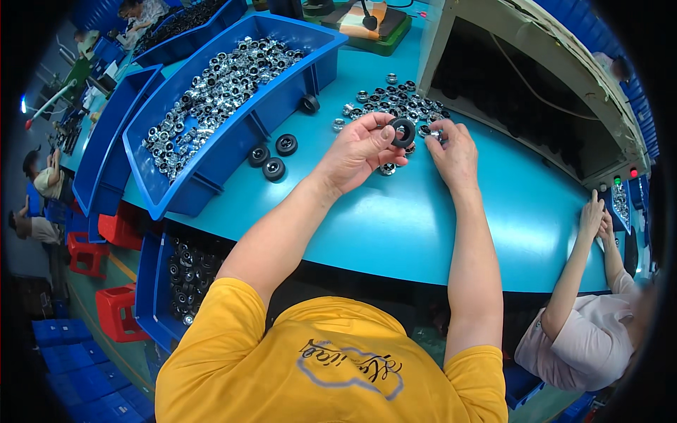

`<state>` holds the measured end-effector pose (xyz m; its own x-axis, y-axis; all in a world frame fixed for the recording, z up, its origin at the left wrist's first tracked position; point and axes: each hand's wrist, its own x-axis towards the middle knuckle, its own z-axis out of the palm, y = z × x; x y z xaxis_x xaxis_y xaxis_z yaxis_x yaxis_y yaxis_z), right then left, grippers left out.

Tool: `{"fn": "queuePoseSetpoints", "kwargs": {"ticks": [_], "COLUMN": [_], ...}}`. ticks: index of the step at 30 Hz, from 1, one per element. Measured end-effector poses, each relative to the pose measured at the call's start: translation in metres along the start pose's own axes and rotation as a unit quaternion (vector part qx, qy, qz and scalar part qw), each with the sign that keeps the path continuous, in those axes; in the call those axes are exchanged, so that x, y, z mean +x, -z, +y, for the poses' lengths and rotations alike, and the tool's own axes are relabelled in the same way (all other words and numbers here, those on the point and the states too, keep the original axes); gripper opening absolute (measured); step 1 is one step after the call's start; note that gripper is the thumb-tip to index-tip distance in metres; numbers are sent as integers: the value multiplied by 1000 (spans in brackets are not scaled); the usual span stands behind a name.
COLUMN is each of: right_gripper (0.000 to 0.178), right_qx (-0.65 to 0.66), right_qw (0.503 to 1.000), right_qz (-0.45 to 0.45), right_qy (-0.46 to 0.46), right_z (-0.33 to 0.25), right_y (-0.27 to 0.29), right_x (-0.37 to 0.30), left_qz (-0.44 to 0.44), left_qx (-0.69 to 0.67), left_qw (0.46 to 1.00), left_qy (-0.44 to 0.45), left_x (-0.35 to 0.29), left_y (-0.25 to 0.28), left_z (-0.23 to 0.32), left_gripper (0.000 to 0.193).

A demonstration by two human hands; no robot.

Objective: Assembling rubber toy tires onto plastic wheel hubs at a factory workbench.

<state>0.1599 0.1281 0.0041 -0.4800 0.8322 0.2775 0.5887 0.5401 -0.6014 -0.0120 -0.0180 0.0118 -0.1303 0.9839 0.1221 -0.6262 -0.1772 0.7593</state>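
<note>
Between the thumb and fingers of my left hand (363, 151) is a black rubber tyre (403, 132), held up on edge above the table with its hole showing. To its right, my right hand (455, 154) is closed at the fingertips on a small silver wheel hub (426, 132), at the near side of the pile of loose hubs (395, 102). One lone hub (387, 169) lies just below the tyre. Left of my left forearm, several wheels with black tyres (273, 168) rest on the turquoise table (367, 233). Another black tyre (309, 103) leans by the bin.
A long blue bin (211, 176) full of silver hubs stands at the left. Behind the pile rises a pale machine housing (430, 49) with a dark opening. At the far right a co-worker's hands (596, 218) work at the table. Red stools (115, 310) stand on the floor, left.
</note>
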Motion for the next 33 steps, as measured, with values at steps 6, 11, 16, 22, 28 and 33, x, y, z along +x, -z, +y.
{"fn": "queuePoseSetpoints", "kwargs": {"ticks": [6,11,16,22,28,33], "right_gripper": [35,36,38,38,39,40], "right_qx": [355,509,518,513,496,491], "right_qw": [933,854,836,834,838,842], "right_qz": [-34,-109,-181,-201,-221,-220], "right_qy": [-38,-22,-29,-38,-51,-47], "right_z": [7,-20,-25,-26,-22,-24], "right_y": [-3,6,1,-5,-10,-9], "right_x": [5,-6,-10,-12,-11,-12], "left_qz": [15,36,43,65,89,91], "left_qx": [-3,-8,-15,9,52,94], "left_qw": [1000,999,999,998,995,991], "left_qy": [23,26,2,4,-15,-32], "left_x": [4,5,3,3,4,4], "left_y": [1,11,5,3,-2,-4], "left_z": [1,-1,3,4,3,4], "left_gripper": [37,39,40,45,50,51]}}
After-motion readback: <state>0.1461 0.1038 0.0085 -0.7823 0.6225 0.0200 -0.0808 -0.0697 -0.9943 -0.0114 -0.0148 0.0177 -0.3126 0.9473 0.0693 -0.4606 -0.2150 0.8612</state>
